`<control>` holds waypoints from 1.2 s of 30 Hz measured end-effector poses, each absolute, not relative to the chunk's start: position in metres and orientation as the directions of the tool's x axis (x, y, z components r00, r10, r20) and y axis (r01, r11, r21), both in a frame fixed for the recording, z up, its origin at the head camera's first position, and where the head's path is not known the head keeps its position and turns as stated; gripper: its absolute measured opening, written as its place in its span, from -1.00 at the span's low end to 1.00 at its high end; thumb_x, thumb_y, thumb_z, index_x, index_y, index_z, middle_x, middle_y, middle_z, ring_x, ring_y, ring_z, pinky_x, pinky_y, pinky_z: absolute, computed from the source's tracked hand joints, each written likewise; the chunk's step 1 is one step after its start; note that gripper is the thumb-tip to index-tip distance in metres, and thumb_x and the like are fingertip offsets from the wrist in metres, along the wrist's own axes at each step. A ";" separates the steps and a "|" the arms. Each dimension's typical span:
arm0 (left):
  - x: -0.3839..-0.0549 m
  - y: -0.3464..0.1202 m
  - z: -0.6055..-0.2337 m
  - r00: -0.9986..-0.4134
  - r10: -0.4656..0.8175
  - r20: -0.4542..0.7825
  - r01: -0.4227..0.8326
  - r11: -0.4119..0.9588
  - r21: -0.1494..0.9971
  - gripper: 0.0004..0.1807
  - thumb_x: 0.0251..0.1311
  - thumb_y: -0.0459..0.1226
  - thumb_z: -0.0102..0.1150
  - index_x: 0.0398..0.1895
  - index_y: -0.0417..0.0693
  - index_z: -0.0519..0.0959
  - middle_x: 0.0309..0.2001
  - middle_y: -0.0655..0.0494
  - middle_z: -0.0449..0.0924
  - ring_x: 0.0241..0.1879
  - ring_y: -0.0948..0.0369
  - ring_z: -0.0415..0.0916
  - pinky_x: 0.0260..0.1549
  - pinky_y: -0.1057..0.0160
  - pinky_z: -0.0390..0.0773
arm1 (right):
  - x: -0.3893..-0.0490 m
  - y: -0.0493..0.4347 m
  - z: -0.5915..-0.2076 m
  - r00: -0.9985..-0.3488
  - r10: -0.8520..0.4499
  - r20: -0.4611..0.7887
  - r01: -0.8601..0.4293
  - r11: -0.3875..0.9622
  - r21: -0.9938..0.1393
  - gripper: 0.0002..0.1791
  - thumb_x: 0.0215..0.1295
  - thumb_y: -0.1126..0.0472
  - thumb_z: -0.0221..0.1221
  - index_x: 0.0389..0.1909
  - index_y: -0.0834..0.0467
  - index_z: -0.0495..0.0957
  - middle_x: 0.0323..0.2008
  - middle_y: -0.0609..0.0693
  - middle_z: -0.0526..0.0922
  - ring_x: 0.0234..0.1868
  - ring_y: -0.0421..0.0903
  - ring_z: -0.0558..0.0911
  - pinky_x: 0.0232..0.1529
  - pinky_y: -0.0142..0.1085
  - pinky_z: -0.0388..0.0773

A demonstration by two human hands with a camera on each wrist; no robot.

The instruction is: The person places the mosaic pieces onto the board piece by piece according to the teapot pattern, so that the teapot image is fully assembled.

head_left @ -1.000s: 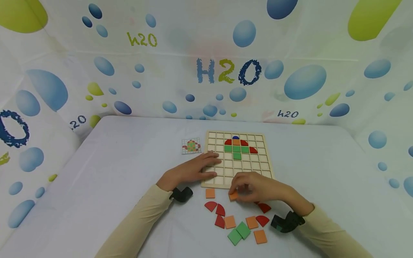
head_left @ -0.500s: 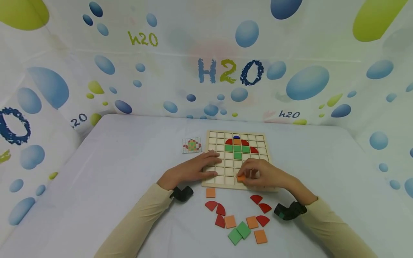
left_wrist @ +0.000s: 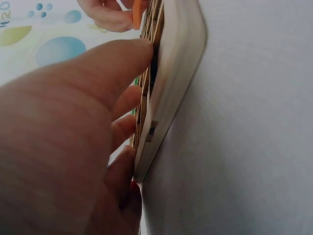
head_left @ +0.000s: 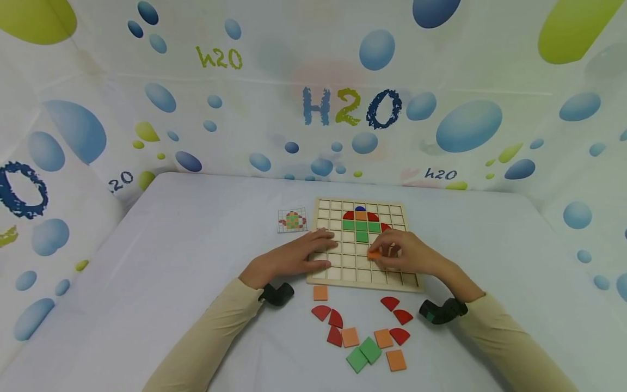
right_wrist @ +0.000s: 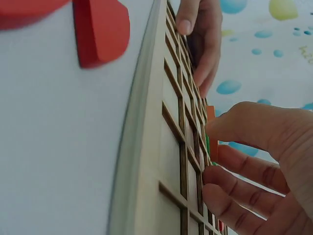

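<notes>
Head view, and here I have the right hand [head_left: 407, 251] over the board [head_left: 362, 276], its grip pinching an orange tile [head_left: 374, 255] between thumb and fingers. That tile is just below and to the right of the lowest green square [head_left: 362, 237]; whether it touches the board, I can't tell. On the right wrist view I get it edge-on, thumb against one side.

Over to the left hand [head_left: 295, 256]: it lies across the board's left edge, fingers spread, grip holding nothing.

On the board I see a blue piece [head_left: 360, 208] at the top, an orange square [head_left: 360, 215] beneath it, red quarters [head_left: 348, 215] on either side, then a green row [head_left: 348, 224] of three, the lowest green under its middle. One more red piece [head_left: 386, 226] peeks out, partly covered by the right hand.

A picture card [head_left: 292, 220] lies just left of the board, apart from it. Nearer the person, loose on the desk [head_left: 210, 228], I count four orange squares [head_left: 396, 360], six loose reds [head_left: 403, 317] and two loose greens [head_left: 370, 350] touching each other.
</notes>
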State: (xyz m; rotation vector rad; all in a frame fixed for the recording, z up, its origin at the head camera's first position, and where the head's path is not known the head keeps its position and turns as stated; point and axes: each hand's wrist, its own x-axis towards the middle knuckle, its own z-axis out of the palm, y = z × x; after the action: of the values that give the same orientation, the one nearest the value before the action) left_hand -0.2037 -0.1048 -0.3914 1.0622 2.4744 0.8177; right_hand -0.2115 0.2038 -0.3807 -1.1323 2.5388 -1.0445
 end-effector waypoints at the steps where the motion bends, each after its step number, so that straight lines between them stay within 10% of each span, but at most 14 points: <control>1: -0.204 -0.105 -0.392 -0.669 0.740 -0.068 0.553 0.557 0.619 -0.40 0.39 -0.09 0.10 0.42 -0.12 0.30 0.49 -0.03 0.12 0.53 0.03 -0.14 0.44 -0.01 0.04 | -0.212 0.204 -0.381 -0.701 -0.702 0.125 -0.588 0.469 -0.659 -0.76 0.18 0.38 0.32 -0.11 0.22 0.66 -0.20 0.03 0.64 -0.34 -0.19 0.55 -0.33 -0.39 0.60; 36: -0.202 -0.106 -0.392 -0.666 0.745 -0.049 0.569 0.549 0.612 -0.40 0.39 -0.09 0.09 0.42 -0.12 0.30 0.48 -0.05 0.12 0.53 0.02 -0.13 0.43 -0.02 0.06 | -0.222 0.202 -0.390 -0.812 -0.556 0.178 -0.528 0.570 -0.629 -0.84 0.22 0.41 0.28 -0.17 0.27 0.67 -0.12 0.15 0.59 -0.40 -0.16 0.47 -0.38 -0.44 0.50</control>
State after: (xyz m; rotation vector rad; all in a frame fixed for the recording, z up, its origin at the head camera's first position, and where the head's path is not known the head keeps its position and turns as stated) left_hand -0.2017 -0.1060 -0.3922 1.0865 2.4850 0.8200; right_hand -0.2224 0.2020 -0.3903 -0.9494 2.7482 -1.0805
